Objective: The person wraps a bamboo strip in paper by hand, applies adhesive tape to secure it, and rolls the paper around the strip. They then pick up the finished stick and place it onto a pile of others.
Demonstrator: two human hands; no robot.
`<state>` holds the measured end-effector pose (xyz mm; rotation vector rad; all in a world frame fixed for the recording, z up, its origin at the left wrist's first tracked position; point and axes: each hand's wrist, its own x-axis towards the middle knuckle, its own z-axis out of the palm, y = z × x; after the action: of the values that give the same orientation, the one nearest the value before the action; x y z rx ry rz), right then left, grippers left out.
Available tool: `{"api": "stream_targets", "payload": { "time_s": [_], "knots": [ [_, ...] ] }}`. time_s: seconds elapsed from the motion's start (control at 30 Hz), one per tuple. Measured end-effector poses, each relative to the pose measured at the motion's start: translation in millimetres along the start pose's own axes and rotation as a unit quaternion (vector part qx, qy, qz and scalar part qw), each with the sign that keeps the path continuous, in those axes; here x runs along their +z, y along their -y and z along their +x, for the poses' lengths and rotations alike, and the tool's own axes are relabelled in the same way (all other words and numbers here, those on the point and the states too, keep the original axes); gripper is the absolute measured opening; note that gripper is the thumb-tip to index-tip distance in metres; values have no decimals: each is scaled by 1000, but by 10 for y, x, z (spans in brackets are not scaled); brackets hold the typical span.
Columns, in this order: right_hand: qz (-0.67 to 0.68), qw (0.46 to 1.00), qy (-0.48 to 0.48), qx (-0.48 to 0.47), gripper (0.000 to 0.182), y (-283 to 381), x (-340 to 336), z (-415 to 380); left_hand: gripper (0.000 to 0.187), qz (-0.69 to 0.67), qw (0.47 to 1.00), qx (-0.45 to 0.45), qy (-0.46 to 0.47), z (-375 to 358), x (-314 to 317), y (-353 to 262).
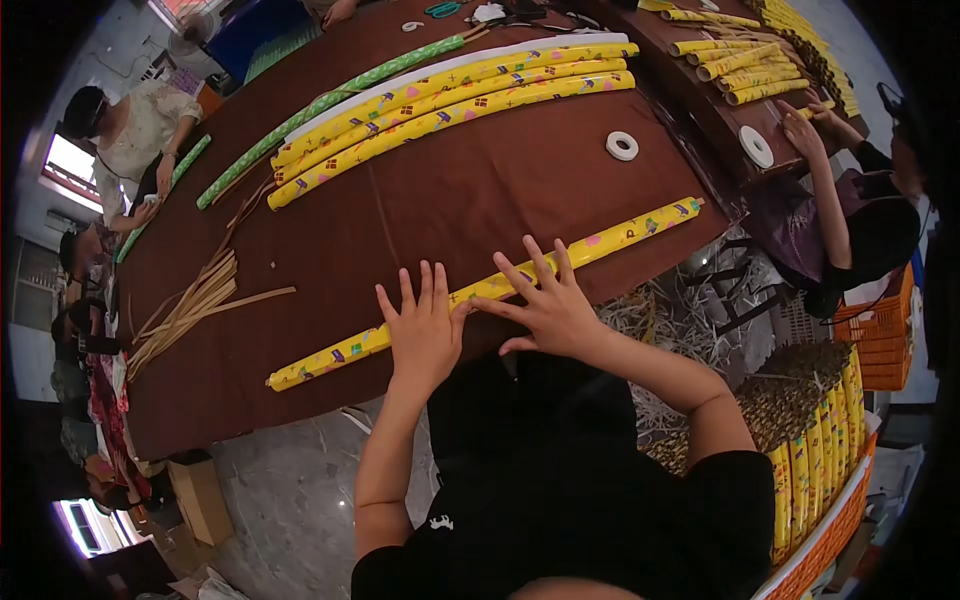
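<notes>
A long yellow patterned paper roll [620, 238] lies slantwise along the near edge of the brown-covered table [330, 260]. Both of my hands rest on its middle, side by side, with the thumbs close together. My left hand [424, 325] lies flat over the roll, fingers stretched out and pointing away from me. To its right, my right hand [550, 305] is spread out on the same roll. The palms and fingers hide the middle of the roll; both its ends show.
Farther back lie several yellow rolls [450, 110], a green roll [330, 105] and a white tape ring [622, 146]. Brown strips [190, 310] sit at left. Co-workers sit at left and right. An orange basket [835, 530] of yellow rolls stands at lower right, near paper shreds [680, 330].
</notes>
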<state>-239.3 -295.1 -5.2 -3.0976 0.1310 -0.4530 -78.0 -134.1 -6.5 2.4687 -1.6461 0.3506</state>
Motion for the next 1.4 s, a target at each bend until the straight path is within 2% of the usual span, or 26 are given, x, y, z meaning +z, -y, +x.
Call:
{"api": "stream_targets", "payload": {
  "time_s": [0.33, 0.5, 0.63, 0.73, 0.8, 0.93, 1.4],
  "knots": [
    [-7, 1000, -7, -4, 80, 2, 40, -31, 60, 25, 999, 2, -25, 10, -13, -20],
    [-26, 998, -16, 57, 78, -11, 57, -159, 60, 36, 999, 4, -24, 15, -4, -22],
    [-48, 998, -22, 47, 77, -31, 88, -165, 60, 34, 999, 9, -20, 5, 7, -5],
    [-6, 998, -28, 50, 77, -35, 16, -167, 60, 23, 1000, 6, -13, 15, -4, 1],
    [-1, 995, -49, 84, 77, -61, -14, -199, 60, 25, 1000, 6, -13, 10, 6, 0],
    [-17, 996, -30, 79, 77, -117, 60, -239, 60, 28, 1000, 8, -8, 11, 16, 3],
    [0, 994, -61, 89, 77, -7, -33, -182, 57, 3, 1000, 2, 6, 33, 23, 30]
  ]
}}
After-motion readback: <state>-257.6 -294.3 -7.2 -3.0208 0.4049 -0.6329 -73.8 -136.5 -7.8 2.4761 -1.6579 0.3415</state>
